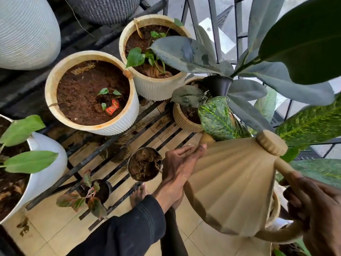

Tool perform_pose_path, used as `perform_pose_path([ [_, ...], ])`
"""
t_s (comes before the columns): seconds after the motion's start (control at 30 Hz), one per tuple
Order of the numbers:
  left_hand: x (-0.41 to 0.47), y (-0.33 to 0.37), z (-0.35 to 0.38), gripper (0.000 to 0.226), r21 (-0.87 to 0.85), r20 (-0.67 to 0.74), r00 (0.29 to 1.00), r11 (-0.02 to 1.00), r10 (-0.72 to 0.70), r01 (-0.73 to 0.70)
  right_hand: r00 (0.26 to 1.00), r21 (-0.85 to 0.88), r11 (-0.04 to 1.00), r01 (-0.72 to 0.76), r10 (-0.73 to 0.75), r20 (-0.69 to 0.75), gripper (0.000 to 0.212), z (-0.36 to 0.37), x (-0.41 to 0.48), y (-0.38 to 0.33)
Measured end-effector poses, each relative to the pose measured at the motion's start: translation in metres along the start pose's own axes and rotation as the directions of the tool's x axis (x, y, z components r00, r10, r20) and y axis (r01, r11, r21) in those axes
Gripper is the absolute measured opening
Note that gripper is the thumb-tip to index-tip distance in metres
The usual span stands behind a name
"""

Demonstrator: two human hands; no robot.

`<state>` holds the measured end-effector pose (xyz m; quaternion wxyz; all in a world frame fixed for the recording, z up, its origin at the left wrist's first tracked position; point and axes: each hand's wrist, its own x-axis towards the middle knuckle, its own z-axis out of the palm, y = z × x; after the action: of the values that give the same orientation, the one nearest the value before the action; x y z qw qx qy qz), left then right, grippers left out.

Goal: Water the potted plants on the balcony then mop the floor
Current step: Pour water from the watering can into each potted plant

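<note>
A beige ribbed watering can [230, 183] is tilted forward, its spout end [206, 139] hidden under a speckled leaf beside a small tan ribbed pot [184, 121]. My right hand [317, 206] grips the can's curved handle at the lower right. My left hand [179, 163] rests flat against the can's side near the spout, fingers spread. Two white ribbed pots of brown soil stand behind: a near one [114, 128] with a tiny seedling and a red wrapper, and a far one [156, 87] with a green vine.
A black metal rack [114, 143] over beige floor tiles carries the pots. Two small dark pots [144, 164] [103, 189] sit in front, a large white pot [48, 174] at left. Big rubber-plant leaves [184, 54] overhang the railing [214, 24]. My bare foot [138, 194] stands below.
</note>
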<state>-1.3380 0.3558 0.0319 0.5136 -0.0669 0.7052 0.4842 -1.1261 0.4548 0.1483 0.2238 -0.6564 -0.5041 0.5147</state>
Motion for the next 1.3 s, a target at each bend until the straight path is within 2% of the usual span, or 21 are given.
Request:
perform_pose_path([
  [0.2, -0.018, 0.012, -0.010, 0.055, 0.011, 0.015, 0.999, 0.999, 0.044, -0.044, 0.998, 0.104, 0.993, 0.063, -0.062, -0.015, 0.033, -0.004, -0.021, 0.001],
  [0.37, -0.040, 0.030, -0.022, 0.056, -0.011, 0.032, 0.997, 0.997, 0.075, -0.075, 0.983, 0.097, 0.980, 0.171, -0.163, -0.083, 0.026, -0.002, -0.050, -0.017],
  [0.63, -0.096, 0.073, -0.040, 0.051, 0.062, 0.073, 0.994, 0.994, 0.082, -0.086, 0.990, 0.137, 0.983, 0.123, -0.113, -0.079, 0.022, -0.019, -0.102, -0.075],
  [0.87, -0.133, 0.100, -0.039, 0.033, 0.111, 0.077, 0.995, 0.991, 0.060, -0.069, 0.995, -0.003, 0.997, 0.081, -0.081, -0.065, 0.032, -0.032, -0.121, -0.122],
  [0.97, -0.143, 0.106, -0.035, 0.032, 0.041, 0.120, 0.992, 0.998, 0.034, -0.039, 0.996, -0.030, 0.997, 0.071, -0.073, -0.047, 0.034, -0.036, -0.125, -0.134],
  [1.07, -0.148, 0.110, -0.031, 0.025, 0.041, 0.134, 0.991, 0.999, 0.025, -0.031, 0.998, -0.052, 0.998, 0.046, -0.048, -0.048, 0.034, -0.038, -0.123, -0.141],
  [1.23, -0.152, 0.116, -0.020, 0.029, -0.007, 0.156, 0.988, 1.000, -0.018, 0.020, 0.998, -0.074, 0.996, 0.043, -0.046, -0.047, 0.033, -0.043, -0.116, -0.150],
  [1.3, -0.150, 0.115, -0.017, 0.021, -0.005, 0.158, 0.987, 1.000, -0.014, 0.014, 0.998, -0.070, 0.996, 0.052, -0.054, -0.036, 0.032, -0.046, -0.114, -0.152],
])
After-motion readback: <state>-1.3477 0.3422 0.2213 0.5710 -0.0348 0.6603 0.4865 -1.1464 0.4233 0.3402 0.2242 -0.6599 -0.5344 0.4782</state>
